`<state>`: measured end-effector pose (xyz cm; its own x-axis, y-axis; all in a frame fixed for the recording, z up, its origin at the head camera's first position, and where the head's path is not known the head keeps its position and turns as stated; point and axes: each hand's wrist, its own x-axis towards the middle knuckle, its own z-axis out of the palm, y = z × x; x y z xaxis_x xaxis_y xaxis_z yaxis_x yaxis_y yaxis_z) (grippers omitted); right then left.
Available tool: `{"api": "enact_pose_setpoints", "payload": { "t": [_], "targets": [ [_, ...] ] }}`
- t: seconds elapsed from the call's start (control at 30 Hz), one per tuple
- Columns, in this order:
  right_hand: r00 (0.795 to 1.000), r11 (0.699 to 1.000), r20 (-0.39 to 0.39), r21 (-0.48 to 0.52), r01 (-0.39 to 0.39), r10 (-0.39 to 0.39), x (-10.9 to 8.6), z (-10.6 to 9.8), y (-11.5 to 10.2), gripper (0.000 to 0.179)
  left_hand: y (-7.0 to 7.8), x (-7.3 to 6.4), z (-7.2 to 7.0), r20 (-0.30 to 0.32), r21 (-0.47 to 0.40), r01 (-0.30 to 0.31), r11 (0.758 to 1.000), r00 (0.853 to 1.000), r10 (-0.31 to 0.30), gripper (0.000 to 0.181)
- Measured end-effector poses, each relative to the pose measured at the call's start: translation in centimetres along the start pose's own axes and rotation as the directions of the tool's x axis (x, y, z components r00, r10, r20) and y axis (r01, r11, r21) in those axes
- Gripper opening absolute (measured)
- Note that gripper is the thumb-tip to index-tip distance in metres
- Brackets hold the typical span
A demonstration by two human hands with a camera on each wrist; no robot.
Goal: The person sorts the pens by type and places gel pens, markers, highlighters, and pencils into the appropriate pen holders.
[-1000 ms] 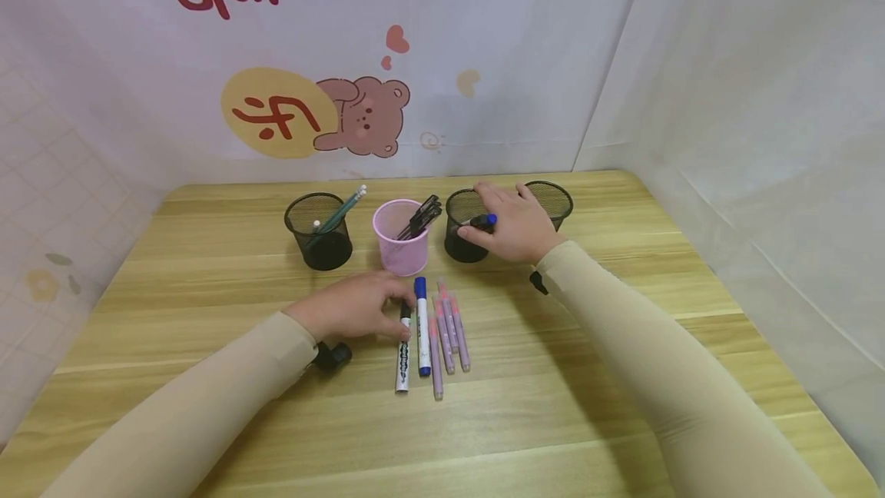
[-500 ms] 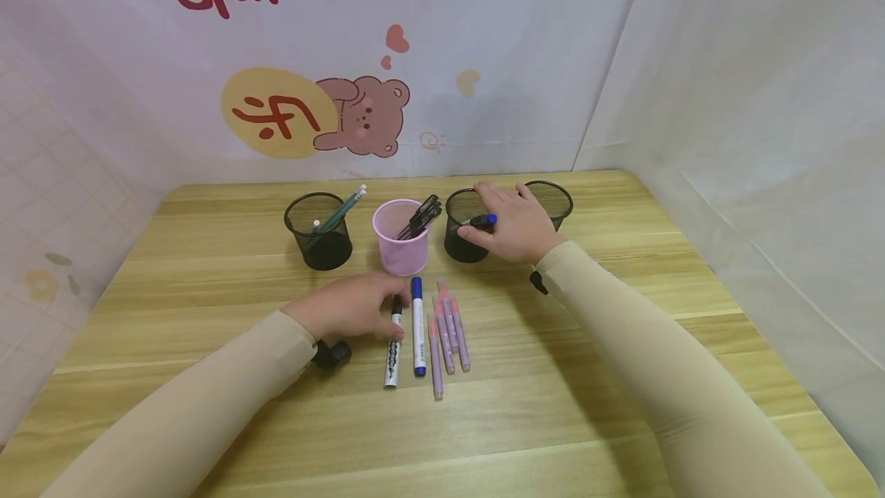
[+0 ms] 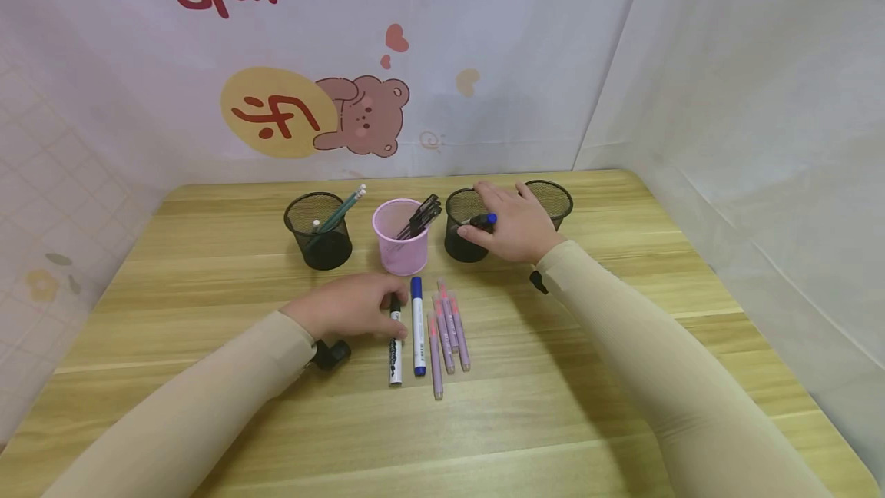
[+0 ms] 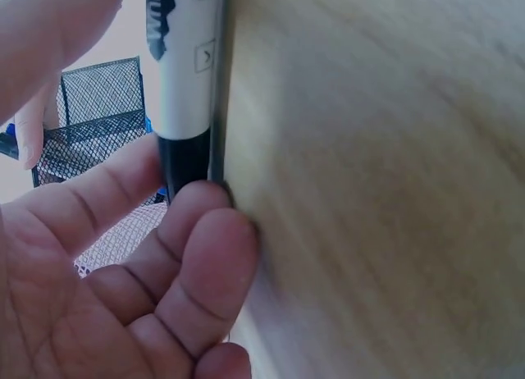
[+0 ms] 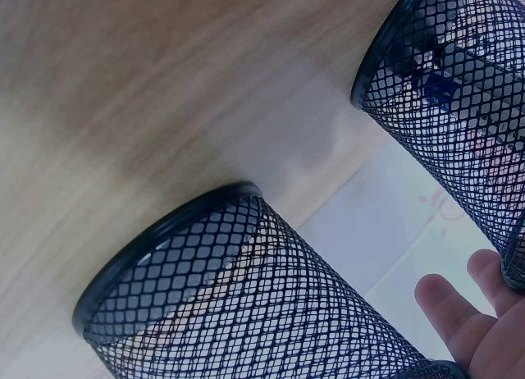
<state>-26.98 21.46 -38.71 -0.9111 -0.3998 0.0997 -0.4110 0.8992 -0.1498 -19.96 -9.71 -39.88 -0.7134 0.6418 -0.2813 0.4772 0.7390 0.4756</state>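
A white whiteboard marker with a black cap (image 3: 396, 363) lies on the wooden table. My left hand (image 3: 353, 306) holds it around the capped end, thumb at the barrel; the left wrist view shows bent fingers (image 4: 217, 256) against the cap. My right hand (image 3: 515, 227) rests over the mouth of a black mesh pen cup (image 3: 465, 250), thumb on the near side, fingers fairly straight toward the far rim. Out of this cup sticks a black marker with a blue end (image 3: 490, 219). Another black mesh cup (image 5: 246, 305) stands right of it, partly hidden by the hand.
A blue-capped marker (image 3: 418, 333) and several lilac highlighters (image 3: 435, 360) lie just right of the held marker. Behind are a pink mesh cup (image 3: 403, 256) with black pens and a black cup (image 3: 325, 252) with green pencils. A printed cloth (image 3: 525, 83) hangs behind the table.
The black-capped marker and the left fingers have shifted slightly left, and the blue-capped marker a little left too. Since half a second ago the black-capped marker has straightened slightly. The right hand stays put.
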Motion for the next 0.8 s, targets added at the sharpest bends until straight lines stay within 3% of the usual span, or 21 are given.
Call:
{"api": "enact_pose_setpoints", "payload": {
  "t": [0.3,0.53,0.8],
  "targets": [
    [1.0,1.0,-0.001,0.001,-0.001,0.001,0.0,0.05,0.0,0.097,-0.01,0.1,0.18,-0.053,-0.008,0.046,0.999,0.998,-0.046,0.051],
    [1.0,1.0,0.004,0.0,-0.004,0.004,0.03,-0.07,-0.12,0.097,-0.33,0.1,0.26,-0.114,-0.12,0.063,0.991,0.991,-0.076,0.046],
    [1.0,1.0,-0.005,0.0,-0.004,0.004,-0.01,-0.02,-0.1,0.097,-0.61,0.17,0.1,-0.175,-0.25,0.009,0.968,0.983,-0.055,0.043]
  ]
}}
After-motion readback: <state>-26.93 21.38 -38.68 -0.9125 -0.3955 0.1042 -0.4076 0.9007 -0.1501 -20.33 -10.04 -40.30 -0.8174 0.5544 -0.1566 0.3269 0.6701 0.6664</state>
